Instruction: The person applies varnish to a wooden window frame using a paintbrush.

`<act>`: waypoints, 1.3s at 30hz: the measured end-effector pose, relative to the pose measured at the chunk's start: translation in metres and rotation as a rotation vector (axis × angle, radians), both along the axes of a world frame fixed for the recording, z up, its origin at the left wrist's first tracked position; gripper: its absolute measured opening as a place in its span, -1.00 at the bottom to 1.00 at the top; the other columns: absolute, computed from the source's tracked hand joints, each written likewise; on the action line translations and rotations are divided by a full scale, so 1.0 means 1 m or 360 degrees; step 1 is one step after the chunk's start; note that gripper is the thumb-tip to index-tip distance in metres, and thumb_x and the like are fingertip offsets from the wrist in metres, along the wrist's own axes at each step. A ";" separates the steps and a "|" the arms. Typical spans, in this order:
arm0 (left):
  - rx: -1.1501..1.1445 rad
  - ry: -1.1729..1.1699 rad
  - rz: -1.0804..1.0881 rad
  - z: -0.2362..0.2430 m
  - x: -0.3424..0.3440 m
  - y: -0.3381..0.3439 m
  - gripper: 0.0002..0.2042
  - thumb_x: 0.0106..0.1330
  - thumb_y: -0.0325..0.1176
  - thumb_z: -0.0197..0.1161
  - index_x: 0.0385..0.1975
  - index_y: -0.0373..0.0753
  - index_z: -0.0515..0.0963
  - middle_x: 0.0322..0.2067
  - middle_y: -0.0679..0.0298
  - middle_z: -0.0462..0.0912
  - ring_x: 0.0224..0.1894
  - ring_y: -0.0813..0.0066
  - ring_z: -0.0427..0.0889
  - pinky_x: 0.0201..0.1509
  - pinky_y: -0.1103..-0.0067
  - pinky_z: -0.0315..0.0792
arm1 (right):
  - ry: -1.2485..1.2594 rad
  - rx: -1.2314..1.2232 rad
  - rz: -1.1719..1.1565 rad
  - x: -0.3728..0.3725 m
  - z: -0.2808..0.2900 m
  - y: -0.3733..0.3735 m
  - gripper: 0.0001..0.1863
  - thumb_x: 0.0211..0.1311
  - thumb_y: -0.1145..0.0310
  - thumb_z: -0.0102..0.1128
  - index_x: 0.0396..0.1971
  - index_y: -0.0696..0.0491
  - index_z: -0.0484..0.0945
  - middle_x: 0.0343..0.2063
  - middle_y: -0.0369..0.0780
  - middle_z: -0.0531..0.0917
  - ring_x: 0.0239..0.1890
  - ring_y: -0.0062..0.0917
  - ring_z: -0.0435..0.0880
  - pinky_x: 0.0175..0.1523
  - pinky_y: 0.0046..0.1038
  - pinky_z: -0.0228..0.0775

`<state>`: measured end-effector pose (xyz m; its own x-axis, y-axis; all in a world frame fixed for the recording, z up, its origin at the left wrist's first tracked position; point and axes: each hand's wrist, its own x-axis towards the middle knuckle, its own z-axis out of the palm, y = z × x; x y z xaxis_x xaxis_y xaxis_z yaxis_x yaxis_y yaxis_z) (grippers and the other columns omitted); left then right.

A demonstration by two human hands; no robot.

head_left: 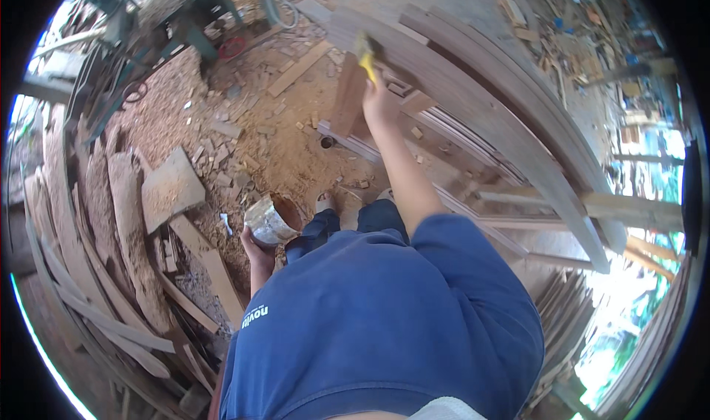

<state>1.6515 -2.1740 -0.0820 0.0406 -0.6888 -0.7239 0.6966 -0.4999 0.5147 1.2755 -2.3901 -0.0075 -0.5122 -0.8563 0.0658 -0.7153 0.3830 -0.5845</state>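
My right hand (380, 100) is closed round a paintbrush (370, 63) with a yellow handle, its dark head against the upper part of a long brown wooden board (481, 113). More long boards (518, 87) lie alongside, with wooden pieces (347, 98) beneath them. Low at my left, my left hand (259, 251) grips a tilted, stained can (266, 220) with a brownish inside; what it holds is hard to make out. A small dark round container (326, 143) sits on the floor beyond my feet.
Rough planks (126, 235) and a flat dusty sheet (170, 187) lie to the left. Green machinery (196, 32) stands at the upper left. Wood chips and offcuts cover the floor (281, 124). A horizontal timber (636, 211) runs under the boards at right, and scrap wood (562, 35) piles up beyond.
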 end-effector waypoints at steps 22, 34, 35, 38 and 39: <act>0.0051 0.0145 -0.0077 -0.015 -0.007 -0.072 -0.38 0.22 0.17 0.00 0.24 -0.02 0.30 0.24 0.25 0.33 0.27 0.11 0.31 0.25 0.07 0.25 | 0.0620 0.0279 -0.1160 -0.251 -0.031 0.298 -0.71 0.35 0.13 -0.01 -0.27 0.04 0.54 -0.39 0.03 0.64 -0.32 0.08 0.60 -0.29 0.03 0.41; 0.0032 0.0282 -0.0205 -0.020 -0.027 -0.068 -0.37 0.19 0.17 0.02 0.23 -0.01 0.31 0.23 0.25 0.34 0.26 0.09 0.30 0.23 0.02 0.23 | -0.0111 0.0026 -0.1092 -0.124 -0.026 0.165 -0.68 0.16 0.27 0.14 -0.18 0.20 0.53 -0.29 0.06 0.64 -0.16 -0.05 0.63 -0.08 -0.11 0.42; 0.0060 0.0243 -0.0220 -0.009 -0.034 -0.069 -0.37 0.19 0.18 0.01 0.23 -0.01 0.31 0.22 0.24 0.34 0.25 0.09 0.31 0.23 0.03 0.24 | -0.0168 -0.0145 -0.1087 -0.101 -0.046 0.142 -0.70 0.17 0.27 0.14 -0.19 0.17 0.56 -0.30 0.08 0.64 -0.16 -0.03 0.63 -0.08 -0.10 0.42; -0.0008 0.0352 -0.0227 -0.010 -0.024 -0.059 -0.36 0.19 0.19 0.00 0.23 -0.01 0.31 0.22 0.24 0.35 0.25 0.10 0.31 0.23 0.05 0.24 | -0.0273 -0.0084 -0.0537 -0.036 -0.055 0.064 -0.67 0.27 0.20 0.06 -0.18 0.18 0.52 -0.29 0.12 0.62 -0.15 0.04 0.60 -0.08 -0.05 0.41; -0.0041 0.0348 -0.0213 -0.009 -0.021 -0.055 -0.36 0.19 0.19 0.00 0.23 -0.01 0.31 0.22 0.24 0.35 0.25 0.10 0.31 0.23 0.06 0.25 | -0.0251 0.0026 -0.0362 -0.019 -0.047 0.042 -0.65 0.29 0.17 0.04 -0.17 0.18 0.52 -0.29 0.12 0.62 -0.15 0.05 0.59 -0.08 -0.04 0.41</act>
